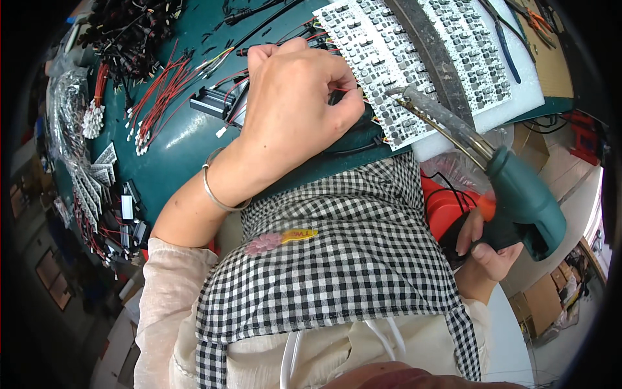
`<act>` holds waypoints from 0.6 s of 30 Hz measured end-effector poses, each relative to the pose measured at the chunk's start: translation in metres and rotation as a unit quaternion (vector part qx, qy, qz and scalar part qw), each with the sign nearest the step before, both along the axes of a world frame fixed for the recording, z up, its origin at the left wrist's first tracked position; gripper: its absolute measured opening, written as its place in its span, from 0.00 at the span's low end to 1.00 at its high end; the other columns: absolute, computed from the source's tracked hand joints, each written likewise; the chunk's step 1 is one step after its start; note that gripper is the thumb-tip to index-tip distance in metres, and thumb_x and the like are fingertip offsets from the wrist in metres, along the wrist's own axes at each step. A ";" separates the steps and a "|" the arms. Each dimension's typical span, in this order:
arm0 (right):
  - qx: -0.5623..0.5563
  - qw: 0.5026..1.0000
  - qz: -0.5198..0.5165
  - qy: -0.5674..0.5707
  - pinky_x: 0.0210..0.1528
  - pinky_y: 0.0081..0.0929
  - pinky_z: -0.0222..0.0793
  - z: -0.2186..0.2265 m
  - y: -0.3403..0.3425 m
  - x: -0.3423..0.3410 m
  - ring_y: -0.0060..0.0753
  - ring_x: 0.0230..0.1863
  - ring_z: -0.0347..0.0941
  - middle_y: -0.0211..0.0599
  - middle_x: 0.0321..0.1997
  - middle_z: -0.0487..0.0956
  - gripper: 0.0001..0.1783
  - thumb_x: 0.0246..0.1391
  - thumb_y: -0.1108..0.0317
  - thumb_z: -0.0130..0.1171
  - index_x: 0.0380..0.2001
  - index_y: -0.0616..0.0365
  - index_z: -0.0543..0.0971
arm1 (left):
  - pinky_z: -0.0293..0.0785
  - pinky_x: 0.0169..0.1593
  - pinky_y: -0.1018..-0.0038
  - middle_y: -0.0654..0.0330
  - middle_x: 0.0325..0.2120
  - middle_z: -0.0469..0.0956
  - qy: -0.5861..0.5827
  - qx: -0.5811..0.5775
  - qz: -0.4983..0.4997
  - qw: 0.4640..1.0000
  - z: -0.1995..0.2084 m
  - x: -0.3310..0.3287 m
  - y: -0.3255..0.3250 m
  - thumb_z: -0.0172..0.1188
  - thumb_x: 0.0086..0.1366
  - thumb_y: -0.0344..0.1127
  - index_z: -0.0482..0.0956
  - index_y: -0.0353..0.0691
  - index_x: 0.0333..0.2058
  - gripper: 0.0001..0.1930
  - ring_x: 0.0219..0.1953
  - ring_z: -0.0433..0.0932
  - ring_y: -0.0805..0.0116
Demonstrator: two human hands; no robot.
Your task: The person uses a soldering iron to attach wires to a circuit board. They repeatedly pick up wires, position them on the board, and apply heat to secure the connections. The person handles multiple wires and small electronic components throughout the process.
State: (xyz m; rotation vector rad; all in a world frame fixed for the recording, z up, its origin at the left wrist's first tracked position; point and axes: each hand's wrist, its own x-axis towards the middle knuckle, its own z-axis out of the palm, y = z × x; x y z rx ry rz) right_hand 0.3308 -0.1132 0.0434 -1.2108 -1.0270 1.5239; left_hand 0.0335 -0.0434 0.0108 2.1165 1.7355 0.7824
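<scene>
My left hand is over the bench at the near edge of a white circuit board panel. Its fingers are curled and pinched on thin wire, with a bit of red showing between thumb and forefinger; the fingertips are partly hidden. At the right, my right hand is wrapped round the handle of a green soldering gun. The gun's long metal tip slants up and left, its end over the panel. Small dark components fill the panel in rows, and a dark metal bar lies across it.
White foam lies under the panel, with pliers on it. Red wires with white connectors spread across the green bench mat. A grey metal housing sits beside my left wrist. Black cables are heaped at far left.
</scene>
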 end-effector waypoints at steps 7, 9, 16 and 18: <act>-0.056 0.998 -0.010 -0.030 0.14 0.20 0.59 0.003 -0.006 -0.010 0.25 0.14 0.63 0.34 0.21 0.67 0.40 0.37 0.67 0.73 0.52 0.73 0.65 | 0.58 0.39 0.72 0.72 0.12 0.69 0.006 -0.015 0.000 1.000 -0.001 0.001 0.004 0.65 0.45 0.33 0.78 0.44 0.18 0.04 0.23 0.68 0.74; -0.060 0.998 -0.009 -0.034 0.14 0.20 0.59 0.001 -0.007 -0.009 0.25 0.15 0.63 0.34 0.21 0.67 0.40 0.37 0.67 0.73 0.52 0.72 0.66 | 0.58 0.39 0.72 0.71 0.12 0.69 0.017 -0.013 -0.004 1.000 -0.001 0.002 0.004 0.64 0.45 0.33 0.78 0.44 0.18 0.04 0.23 0.68 0.74; -0.035 0.996 0.026 -0.081 0.16 0.20 0.60 -0.008 -0.004 -0.009 0.26 0.16 0.65 0.35 0.22 0.68 0.40 0.36 0.69 0.74 0.52 0.70 0.66 | 0.58 0.39 0.71 0.71 0.12 0.69 0.023 -0.003 -0.006 1.000 -0.002 0.001 0.005 0.64 0.44 0.32 0.77 0.44 0.17 0.04 0.23 0.67 0.73; -0.038 0.994 0.025 -0.095 0.16 0.20 0.60 -0.008 -0.006 -0.009 0.26 0.17 0.65 0.35 0.23 0.68 0.39 0.36 0.70 0.74 0.52 0.69 0.67 | 0.58 0.39 0.71 0.71 0.12 0.69 0.022 -0.006 -0.006 1.000 -0.002 0.001 0.005 0.64 0.44 0.32 0.77 0.44 0.17 0.04 0.23 0.67 0.73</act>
